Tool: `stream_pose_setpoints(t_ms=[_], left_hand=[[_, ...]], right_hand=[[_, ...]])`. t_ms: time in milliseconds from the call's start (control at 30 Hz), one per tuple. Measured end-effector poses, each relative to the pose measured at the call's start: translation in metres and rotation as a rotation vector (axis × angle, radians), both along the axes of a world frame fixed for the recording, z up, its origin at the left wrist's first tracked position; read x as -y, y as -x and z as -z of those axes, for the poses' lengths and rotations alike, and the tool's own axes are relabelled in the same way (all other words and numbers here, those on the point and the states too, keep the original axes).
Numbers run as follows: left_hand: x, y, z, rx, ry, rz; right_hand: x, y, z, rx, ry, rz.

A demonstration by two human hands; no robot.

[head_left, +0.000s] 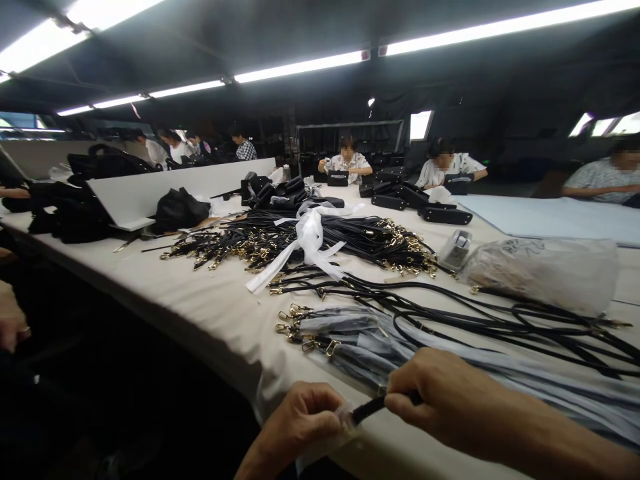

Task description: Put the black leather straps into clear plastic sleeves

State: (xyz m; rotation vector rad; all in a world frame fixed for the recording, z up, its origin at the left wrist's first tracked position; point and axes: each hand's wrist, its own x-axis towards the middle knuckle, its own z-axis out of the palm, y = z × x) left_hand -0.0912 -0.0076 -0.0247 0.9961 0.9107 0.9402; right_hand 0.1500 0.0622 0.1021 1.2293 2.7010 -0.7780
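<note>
My left hand [300, 423] is closed in a pinch on the end of a clear plastic sleeve [345, 417] at the table's near edge. My right hand [430, 390] is closed on a thin black strap [369, 408] whose end enters that sleeve. Just beyond my hands lies a pile of sleeved straps [360, 340] with gold clasps [300, 327]. Loose black straps [450, 313] trail off to the right.
A big bundle of black straps tied with white ribbon [313, 240] lies mid-table on the white table [200, 307]. A clear plastic bag [545, 270] and tape dispenser [454, 250] sit right. Black bags [180, 208] and several seated workers are farther back. Another person's hand [11, 320] is at left.
</note>
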Motion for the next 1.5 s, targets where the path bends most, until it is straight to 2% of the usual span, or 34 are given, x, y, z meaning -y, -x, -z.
stream_pose_setpoints(t_ms=[133,200,300,367,400,467,533,600,700,800,867,967,1067,1133,1200,1267,1333,1433,1500], left_hand=[[-0.008,-0.018,0.001,-0.049,-0.016,-0.063],[-0.01,-0.026,0.005,-0.05,-0.032,-0.105],[-0.011,-0.031,0.014,-0.167,-0.117,-0.249],[-0.01,-0.03,0.018,-0.292,-0.241,-0.342],[-0.008,-0.028,0.02,-0.343,-0.31,-0.365],[-0.006,-0.023,0.024,-0.389,-0.418,-0.371],[-0.004,-0.019,0.029,-0.342,-0.463,-0.348],[-0.003,-0.017,0.035,-0.242,-0.47,-0.332],[-0.004,-0.018,0.039,-0.17,-0.47,-0.317],[-0.004,-0.019,0.032,-0.278,-0.518,-0.269],[-0.003,-0.02,0.025,-0.383,-0.603,-0.24],[-0.003,-0.022,0.014,-0.505,-0.776,-0.22],[-0.005,-0.023,0.008,-0.575,-0.909,-0.17],[-0.008,-0.019,0.007,-0.571,-0.916,-0.19],[-0.01,-0.012,0.007,-0.504,-0.829,-0.186],[-0.011,-0.006,0.009,-0.432,-0.685,-0.105],[-0.009,-0.002,0.013,-0.453,-0.57,-0.08],[-0.003,-0.002,0.023,-0.632,-0.61,-0.239],[0.001,-0.004,0.029,-0.725,-0.722,-0.33]], right_hand=[[0.001,0.024,0.016,0.121,-0.183,-0.092],[0.002,0.035,0.023,0.18,-0.192,-0.129],[-0.002,0.041,0.024,0.168,-0.139,-0.132],[-0.01,0.034,0.019,0.053,0.018,-0.125],[-0.016,0.029,0.016,-0.009,0.159,-0.117],[-0.027,0.017,0.012,-0.097,0.456,-0.074],[-0.035,0.009,0.012,-0.145,0.587,-0.004],[-0.036,0.006,0.014,-0.202,0.505,0.043],[-0.028,0.01,0.016,-0.219,0.272,0.04],[-0.015,0.018,0.015,-0.165,0.098,-0.013],[-0.01,0.022,0.016,-0.171,0.064,-0.032],[-0.008,0.026,0.024,-0.205,0.235,-0.048],[-0.011,0.025,0.033,-0.201,0.588,-0.112],[-0.014,0.023,0.038,-0.251,0.757,-0.119],[-0.014,0.021,0.041,-0.319,0.83,-0.069],[-0.011,0.02,0.041,-0.331,0.759,0.007],[-0.007,0.02,0.041,-0.253,0.462,0.033],[-0.001,0.02,0.041,-0.044,-0.112,-0.033],[-0.001,0.018,0.042,0.062,-0.279,-0.018]])
